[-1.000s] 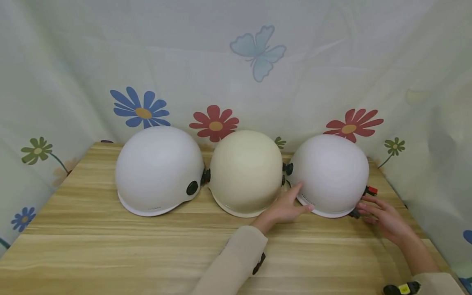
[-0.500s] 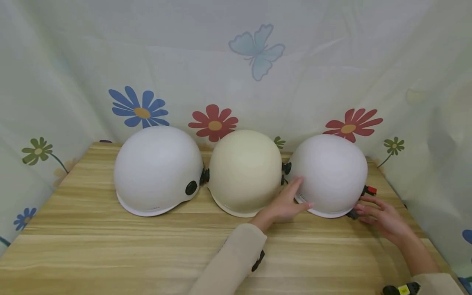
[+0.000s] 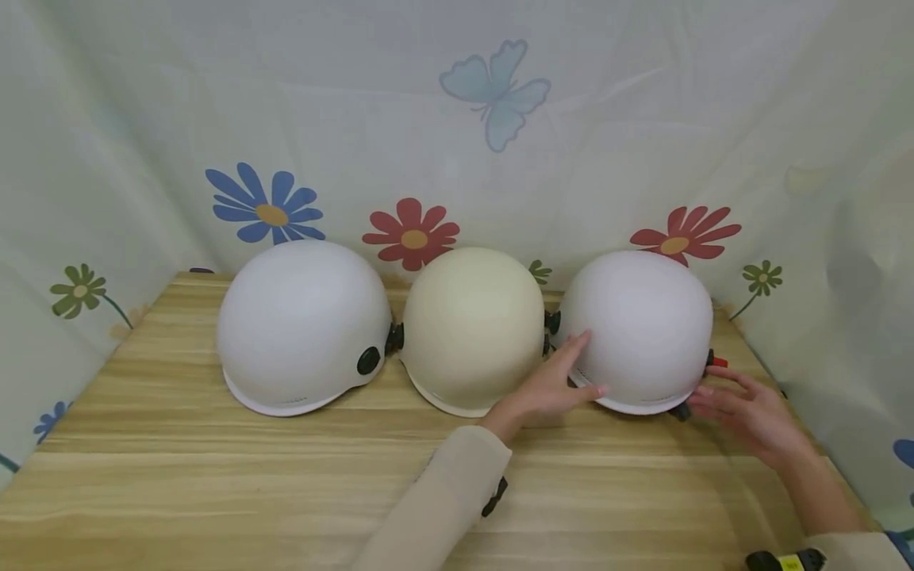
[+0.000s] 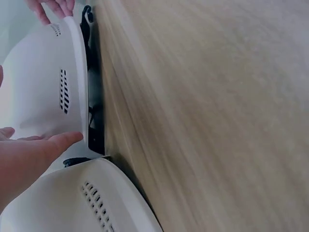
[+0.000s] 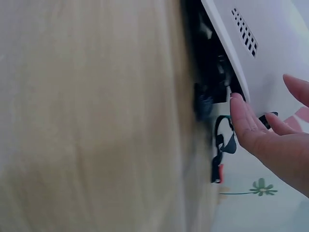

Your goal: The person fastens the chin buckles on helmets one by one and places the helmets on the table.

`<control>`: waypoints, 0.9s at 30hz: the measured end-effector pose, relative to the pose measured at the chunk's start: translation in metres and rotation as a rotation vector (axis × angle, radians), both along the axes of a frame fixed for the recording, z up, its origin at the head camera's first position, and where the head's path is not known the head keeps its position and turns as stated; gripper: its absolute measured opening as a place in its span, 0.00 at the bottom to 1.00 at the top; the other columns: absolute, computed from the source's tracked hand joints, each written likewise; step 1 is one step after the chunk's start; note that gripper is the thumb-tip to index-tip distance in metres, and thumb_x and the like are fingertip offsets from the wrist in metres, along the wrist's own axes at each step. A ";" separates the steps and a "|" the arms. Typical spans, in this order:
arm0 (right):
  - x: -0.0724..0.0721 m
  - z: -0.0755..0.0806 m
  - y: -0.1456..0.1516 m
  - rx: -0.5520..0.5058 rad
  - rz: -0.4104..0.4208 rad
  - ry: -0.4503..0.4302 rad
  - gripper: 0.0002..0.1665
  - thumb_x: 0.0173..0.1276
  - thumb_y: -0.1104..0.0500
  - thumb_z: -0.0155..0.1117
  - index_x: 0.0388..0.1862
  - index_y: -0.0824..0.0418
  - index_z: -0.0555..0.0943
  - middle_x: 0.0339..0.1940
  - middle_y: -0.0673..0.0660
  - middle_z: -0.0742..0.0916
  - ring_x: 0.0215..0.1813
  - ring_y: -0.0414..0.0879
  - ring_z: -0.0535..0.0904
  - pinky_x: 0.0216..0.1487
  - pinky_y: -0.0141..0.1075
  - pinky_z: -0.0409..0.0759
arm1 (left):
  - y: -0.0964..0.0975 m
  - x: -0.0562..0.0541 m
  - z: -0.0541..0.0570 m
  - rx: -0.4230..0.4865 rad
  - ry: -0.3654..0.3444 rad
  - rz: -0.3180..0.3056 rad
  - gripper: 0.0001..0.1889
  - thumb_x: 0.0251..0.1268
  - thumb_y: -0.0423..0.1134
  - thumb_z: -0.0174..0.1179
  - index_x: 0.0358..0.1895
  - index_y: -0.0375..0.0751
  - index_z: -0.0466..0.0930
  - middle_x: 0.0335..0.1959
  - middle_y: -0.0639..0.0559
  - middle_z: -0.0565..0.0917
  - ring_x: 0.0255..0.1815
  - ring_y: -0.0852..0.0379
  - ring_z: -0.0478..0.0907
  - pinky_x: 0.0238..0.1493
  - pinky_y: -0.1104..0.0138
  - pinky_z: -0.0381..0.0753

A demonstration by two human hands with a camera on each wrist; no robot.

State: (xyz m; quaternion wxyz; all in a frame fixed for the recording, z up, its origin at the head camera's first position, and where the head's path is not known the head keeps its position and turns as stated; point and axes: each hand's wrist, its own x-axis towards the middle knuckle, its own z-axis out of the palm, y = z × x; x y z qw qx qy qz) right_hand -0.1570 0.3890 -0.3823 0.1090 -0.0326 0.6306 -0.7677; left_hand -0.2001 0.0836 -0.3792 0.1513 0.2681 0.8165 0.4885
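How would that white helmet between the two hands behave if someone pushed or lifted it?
The white helmet would probably stay stiff, since it looks hard-shelled. Its smooth, rounded surface might prove slippery. The dark strap looped beside it would likely flop about when lifted, as it looks thin and loose.

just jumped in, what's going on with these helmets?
A person has both hands at the rightmost white helmet: the left hand touches its left side, and the right hand is at the rim on its right. It is dome-up, in a row with the cream helmet and the leftmost white helmet along the wooden table. Neither hand holds those two.
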 end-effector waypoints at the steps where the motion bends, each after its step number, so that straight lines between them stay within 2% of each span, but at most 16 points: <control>1: 0.001 0.002 0.000 -0.035 0.008 0.011 0.17 0.68 0.74 0.45 0.52 0.58 0.65 0.40 0.56 0.84 0.42 0.49 0.82 0.44 0.38 0.79 | 0.000 0.000 0.001 0.003 0.002 -0.002 0.42 0.61 0.51 0.57 0.73 0.53 0.41 0.73 0.52 0.43 0.72 0.57 0.40 0.68 0.58 0.46; 6: 0.004 0.016 -0.002 -0.120 0.008 0.071 0.21 0.68 0.76 0.43 0.53 0.58 0.70 0.41 0.57 0.82 0.41 0.52 0.82 0.42 0.41 0.79 | -0.002 0.002 0.008 0.016 0.025 -0.017 0.43 0.61 0.51 0.57 0.73 0.53 0.40 0.73 0.52 0.45 0.72 0.53 0.42 0.67 0.57 0.48; 16: 0.007 0.042 -0.015 -0.024 -0.058 0.196 0.24 0.67 0.74 0.47 0.60 0.57 0.65 0.45 0.54 0.81 0.42 0.46 0.81 0.42 0.34 0.79 | -0.003 0.006 0.008 0.058 0.027 0.002 0.44 0.60 0.50 0.58 0.73 0.52 0.39 0.72 0.55 0.47 0.71 0.57 0.44 0.67 0.60 0.51; 22: 0.005 0.049 -0.024 0.010 -0.057 0.211 0.28 0.67 0.74 0.48 0.63 0.56 0.62 0.45 0.55 0.79 0.43 0.45 0.81 0.43 0.33 0.78 | -0.005 0.007 0.010 0.059 0.023 -0.010 0.45 0.60 0.51 0.59 0.73 0.52 0.38 0.72 0.55 0.46 0.71 0.56 0.44 0.67 0.59 0.51; 27: 0.002 0.053 -0.031 -0.066 -0.069 0.212 0.29 0.66 0.76 0.48 0.62 0.57 0.61 0.44 0.56 0.79 0.43 0.45 0.80 0.43 0.34 0.79 | -0.006 0.007 0.011 0.066 0.007 -0.011 0.46 0.59 0.51 0.60 0.73 0.54 0.38 0.72 0.56 0.46 0.71 0.57 0.44 0.67 0.59 0.51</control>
